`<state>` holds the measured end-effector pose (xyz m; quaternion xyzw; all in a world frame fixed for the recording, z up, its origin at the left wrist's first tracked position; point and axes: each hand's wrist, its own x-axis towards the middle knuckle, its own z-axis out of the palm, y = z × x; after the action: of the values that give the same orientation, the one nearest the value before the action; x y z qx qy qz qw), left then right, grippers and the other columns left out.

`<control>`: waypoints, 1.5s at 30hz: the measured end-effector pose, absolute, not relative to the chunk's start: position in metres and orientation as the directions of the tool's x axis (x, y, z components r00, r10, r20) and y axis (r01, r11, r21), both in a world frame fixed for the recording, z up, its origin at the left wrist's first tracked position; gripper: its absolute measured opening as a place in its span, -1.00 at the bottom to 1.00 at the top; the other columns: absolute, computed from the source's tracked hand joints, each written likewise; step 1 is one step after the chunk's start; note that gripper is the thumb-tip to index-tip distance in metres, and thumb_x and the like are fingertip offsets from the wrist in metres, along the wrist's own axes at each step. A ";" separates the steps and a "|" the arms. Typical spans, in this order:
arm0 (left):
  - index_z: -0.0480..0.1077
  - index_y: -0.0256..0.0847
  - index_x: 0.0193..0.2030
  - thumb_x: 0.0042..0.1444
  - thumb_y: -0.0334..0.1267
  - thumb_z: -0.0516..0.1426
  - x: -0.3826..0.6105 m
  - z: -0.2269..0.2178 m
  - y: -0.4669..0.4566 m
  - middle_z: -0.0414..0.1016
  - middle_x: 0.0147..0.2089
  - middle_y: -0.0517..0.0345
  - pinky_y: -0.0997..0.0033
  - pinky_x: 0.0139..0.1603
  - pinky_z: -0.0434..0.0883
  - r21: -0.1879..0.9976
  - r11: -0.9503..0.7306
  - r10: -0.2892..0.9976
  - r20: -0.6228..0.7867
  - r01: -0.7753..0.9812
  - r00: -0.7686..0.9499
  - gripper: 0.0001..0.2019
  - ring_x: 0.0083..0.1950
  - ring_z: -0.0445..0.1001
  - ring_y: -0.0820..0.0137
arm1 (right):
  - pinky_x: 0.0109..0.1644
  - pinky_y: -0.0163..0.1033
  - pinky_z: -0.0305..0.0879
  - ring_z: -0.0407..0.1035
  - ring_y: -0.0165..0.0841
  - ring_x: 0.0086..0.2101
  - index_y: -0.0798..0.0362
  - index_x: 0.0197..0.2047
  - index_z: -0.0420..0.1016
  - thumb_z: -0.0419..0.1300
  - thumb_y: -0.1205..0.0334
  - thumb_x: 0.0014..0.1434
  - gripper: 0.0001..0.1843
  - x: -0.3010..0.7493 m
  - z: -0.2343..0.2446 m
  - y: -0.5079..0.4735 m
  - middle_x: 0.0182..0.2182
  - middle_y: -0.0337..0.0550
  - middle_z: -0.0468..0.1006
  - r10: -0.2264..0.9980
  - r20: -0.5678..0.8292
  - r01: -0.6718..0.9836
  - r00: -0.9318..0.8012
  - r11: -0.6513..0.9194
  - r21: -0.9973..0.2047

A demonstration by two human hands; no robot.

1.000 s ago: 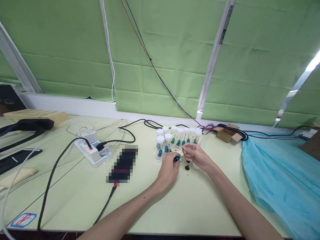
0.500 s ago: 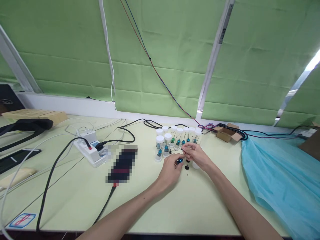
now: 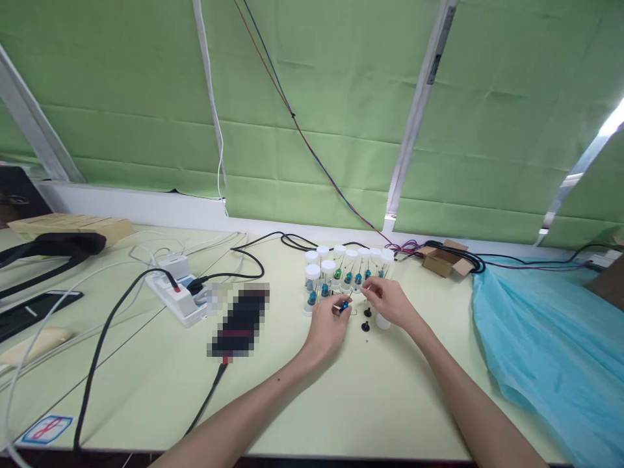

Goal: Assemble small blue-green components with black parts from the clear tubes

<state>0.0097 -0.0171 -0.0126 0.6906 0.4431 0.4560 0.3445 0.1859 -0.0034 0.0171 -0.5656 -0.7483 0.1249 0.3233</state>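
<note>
My left hand [image 3: 329,325] is closed around a small blue-and-black part [image 3: 344,306] with a thin metal wire rising from it. Just to its right, the fingertips of my right hand [image 3: 385,300] are pinched together near the wire's upper end; whatever they hold is too small to make out. Behind both hands stand several clear jars [image 3: 312,300] with white lids, each with a blue or green part and a thin wire inside. Two small black flanged pieces [image 3: 365,326] lie on the table below my right hand. A white cap or jar [image 3: 383,322] sits partly under that hand.
A power strip [image 3: 180,299] with plugs and cables lies to the left, beside a pixelated dark device [image 3: 240,322]. An open cardboard box [image 3: 443,259] and black cables [image 3: 468,255] are at the back right. Blue sheeting [image 3: 531,351] covers the table's right side.
My hands have drawn slightly apart. The blue-and-black part in my left hand has shifted a little left and up and tilted, showing its wire; more of the black pieces is visible.
</note>
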 end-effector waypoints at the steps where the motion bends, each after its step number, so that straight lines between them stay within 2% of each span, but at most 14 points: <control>1: 0.49 -0.24 -0.18 0.09 -0.31 0.08 0.009 -0.013 -0.017 0.56 -0.15 0.00 0.32 -0.24 0.43 0.880 -0.362 0.930 0.320 0.308 0.180 -0.80 -0.34 0.48 0.35 | -0.35 -0.28 0.17 0.31 -0.36 -0.49 0.05 -0.32 0.47 0.07 0.19 0.20 -0.81 0.187 0.017 -0.004 -0.50 -0.20 0.51 0.930 0.321 0.777 -0.181 0.335 -0.532; 6: 0.49 -0.25 -0.19 0.08 -0.30 0.10 0.009 -0.016 -0.014 0.57 -0.19 0.01 0.32 -0.24 0.43 0.872 -0.367 0.930 0.337 0.325 0.145 -0.81 -0.39 0.45 0.37 | -0.33 -0.29 0.15 0.34 -0.35 -0.41 0.06 -0.33 0.51 0.13 0.26 0.14 -0.87 0.189 0.015 -0.010 -0.39 -0.15 0.53 0.913 0.171 0.802 -0.371 0.408 -0.437; 12: 0.48 -0.25 -0.20 0.07 -0.29 0.10 0.009 -0.018 -0.013 0.57 -0.21 0.03 0.33 -0.29 0.42 0.872 -0.358 0.934 0.330 0.335 0.139 -0.81 -0.46 0.40 0.41 | -0.28 -0.27 0.18 0.34 -0.31 -0.33 0.09 -0.30 0.53 0.16 0.31 0.11 -0.88 0.185 0.010 -0.012 -0.33 -0.08 0.50 0.895 0.170 0.805 -0.412 0.445 -0.392; 15: 0.48 -0.26 -0.20 0.06 -0.29 0.10 0.009 -0.017 -0.014 0.56 -0.25 0.05 0.34 -0.31 0.42 0.872 -0.353 0.936 0.325 0.340 0.137 -0.80 -0.47 0.39 0.41 | -0.35 -0.30 0.16 0.32 -0.35 -0.40 0.08 -0.40 0.49 0.22 0.28 0.04 -0.95 0.188 0.013 -0.013 -0.42 -0.16 0.49 0.886 0.141 0.781 -0.442 0.457 -0.426; 19: 0.48 -0.26 -0.22 0.04 -0.29 0.10 0.010 -0.016 -0.015 0.56 -0.24 0.03 0.35 -0.32 0.41 0.881 -0.343 0.939 0.317 0.327 0.132 -0.81 -0.48 0.39 0.42 | -0.46 -0.34 0.10 0.24 -0.43 -0.54 0.07 -0.50 0.43 0.21 0.28 0.01 -0.91 0.194 0.023 -0.018 -0.60 -0.28 0.41 0.872 0.050 0.737 -0.488 0.442 -0.512; 24: 0.48 -0.27 -0.23 0.06 -0.29 0.09 0.011 -0.014 -0.016 0.56 -0.25 0.02 0.34 -0.31 0.40 0.873 -0.348 0.937 0.313 0.342 0.154 -0.81 -0.48 0.40 0.41 | -0.52 -0.35 0.07 0.23 -0.44 -0.61 0.07 -0.57 0.38 0.15 0.34 -0.03 -0.88 0.194 0.028 -0.025 -0.68 -0.29 0.40 0.852 -0.109 0.749 -0.513 0.382 -0.541; 30: 0.49 -0.26 -0.23 0.05 -0.29 0.10 0.011 -0.013 -0.018 0.57 -0.26 0.02 0.34 -0.31 0.40 0.878 -0.350 0.936 0.314 0.328 0.158 -0.81 -0.44 0.42 0.38 | -0.51 -0.30 0.10 0.26 -0.38 -0.62 0.04 -0.64 0.30 0.09 0.35 0.02 -0.77 0.181 0.023 -0.032 -0.72 -0.23 0.41 0.858 -0.268 0.852 -0.437 0.301 -0.427; 35: 0.50 -0.26 -0.23 0.06 -0.27 0.11 0.010 -0.013 -0.018 0.57 -0.24 0.02 0.35 -0.30 0.39 0.876 -0.353 0.935 0.315 0.330 0.163 -0.80 -0.42 0.42 0.39 | -0.43 -0.25 0.10 0.32 -0.29 -0.51 0.02 -0.67 0.25 0.06 0.36 0.08 -0.69 0.172 0.024 -0.037 -0.70 -0.15 0.40 0.880 -0.259 0.896 -0.399 0.314 -0.312; 41: 0.50 -0.24 -0.24 0.06 -0.29 0.10 0.010 -0.015 -0.018 0.56 -0.25 0.05 0.35 -0.29 0.37 0.869 -0.350 0.936 0.311 0.349 0.166 -0.82 -0.43 0.40 0.39 | -0.46 -0.25 0.06 0.31 -0.28 -0.51 0.04 -0.57 0.31 0.02 0.35 0.13 -0.74 0.168 0.027 -0.040 -0.64 -0.11 0.41 0.888 -0.309 0.929 -0.341 0.270 -0.251; 45: 0.49 -0.24 -0.23 0.07 -0.28 0.09 0.011 -0.016 -0.017 0.56 -0.25 0.06 0.35 -0.28 0.37 0.866 -0.348 0.937 0.306 0.359 0.172 -0.81 -0.43 0.40 0.39 | -0.47 -0.26 0.02 0.32 -0.27 -0.45 0.06 -0.47 0.37 0.01 0.32 0.16 -0.80 0.169 0.025 -0.040 -0.49 -0.05 0.46 0.890 -0.296 0.934 -0.346 0.296 -0.201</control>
<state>0.0109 -0.0170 -0.0159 0.6922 0.4680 0.4416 0.3267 0.1692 -0.0400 0.0249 -0.5682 -0.8025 0.1706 -0.0639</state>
